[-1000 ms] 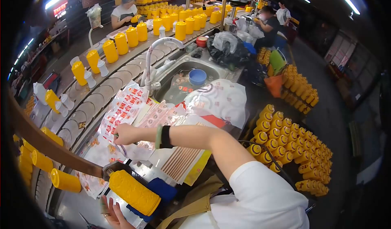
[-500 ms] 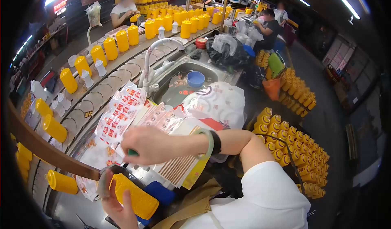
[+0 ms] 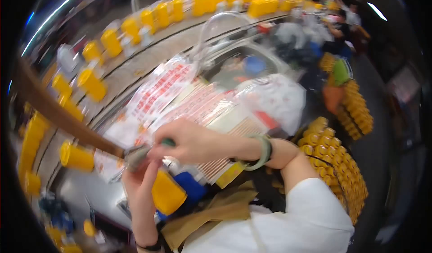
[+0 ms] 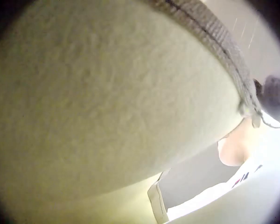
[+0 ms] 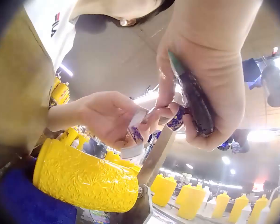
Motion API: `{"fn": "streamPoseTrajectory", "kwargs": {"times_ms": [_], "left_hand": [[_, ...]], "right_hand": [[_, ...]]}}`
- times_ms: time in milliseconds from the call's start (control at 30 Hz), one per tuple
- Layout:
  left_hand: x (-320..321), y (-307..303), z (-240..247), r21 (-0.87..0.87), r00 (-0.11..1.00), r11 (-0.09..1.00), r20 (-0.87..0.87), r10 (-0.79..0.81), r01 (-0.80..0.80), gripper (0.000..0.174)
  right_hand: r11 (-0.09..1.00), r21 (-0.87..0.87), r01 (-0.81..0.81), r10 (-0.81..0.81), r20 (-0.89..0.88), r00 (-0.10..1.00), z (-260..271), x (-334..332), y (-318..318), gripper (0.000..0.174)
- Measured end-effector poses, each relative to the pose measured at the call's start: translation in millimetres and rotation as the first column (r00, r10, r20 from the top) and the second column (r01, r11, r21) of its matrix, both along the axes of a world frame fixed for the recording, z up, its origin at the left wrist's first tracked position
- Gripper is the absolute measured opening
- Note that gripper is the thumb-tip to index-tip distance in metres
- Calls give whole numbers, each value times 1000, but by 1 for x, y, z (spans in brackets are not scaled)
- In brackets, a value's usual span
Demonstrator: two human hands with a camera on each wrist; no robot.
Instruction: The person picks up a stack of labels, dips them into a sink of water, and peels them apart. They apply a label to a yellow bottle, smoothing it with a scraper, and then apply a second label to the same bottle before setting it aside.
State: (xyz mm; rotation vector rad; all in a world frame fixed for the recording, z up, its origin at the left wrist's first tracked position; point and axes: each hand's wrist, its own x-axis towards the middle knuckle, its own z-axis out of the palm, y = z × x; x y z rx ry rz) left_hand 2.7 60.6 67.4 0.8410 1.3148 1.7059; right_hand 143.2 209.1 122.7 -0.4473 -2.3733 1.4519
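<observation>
My right hand (image 3: 184, 140) has its fingers curled round a dark, slim tool (image 5: 198, 105) with a pointed green end. Its fingertips meet those of my left hand (image 5: 105, 116), raised beside it. Small purple-and-gold patterned bands (image 5: 175, 119) and whitish pieces (image 5: 133, 151) show at the fingertips; whether they are wrapped on or held I cannot tell. Just below both hands, a yellow embossed bottle (image 5: 86, 177) lies on its side at the end of a brown arm (image 3: 72, 116). A blue cloth (image 3: 189, 183) lies beside it. Fabric fills most of the left wrist view.
Printed sheets (image 3: 157, 89) with red characters and striped sheets cover the bench. Behind them stand a sink (image 3: 216, 75) with a curved tap and a conveyor lined with yellow bottles (image 3: 110, 41). Stacked yellow bottles (image 3: 333, 156) stand at the right. Other people sit further back.
My right hand came away from the printed sheets, back towards me, to the left hand. The left hand rose from beside the bottle to meet it. The head view has shifted and blurred.
</observation>
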Motion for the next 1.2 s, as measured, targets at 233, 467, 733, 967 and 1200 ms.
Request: {"fn": "streamPoseTrajectory", "kwargs": {"times_ms": [233, 467, 733, 967, 1200], "left_hand": [[-17, 3, -3, -62, 971, 981, 165, -173, 186, 33], [-19, -1, -13, -25, 938, 969, 259, -232, 247, 36], [-11, -2, -12, -130, 972, 972, 158, -174, 195, 53], [3, 6, -2, -103, 934, 933, -58, -352, 345, 52], [6, -4, -11, -41, 941, 981, -278, -195, 192, 48]], "right_hand": [[992, 119, -39, 37, 19, 999, -20, -6, 12, 20], [1000, 17, 6, -8, 109, 994, -30, -2, 17, 28], [992, -122, -36, 37, 6, 999, -52, 14, 17, 21], [980, -193, 41, -52, -53, 997, -33, 46, 3, 23], [968, -229, 97, -120, -88, 989, -33, 53, -7, 24]]}}
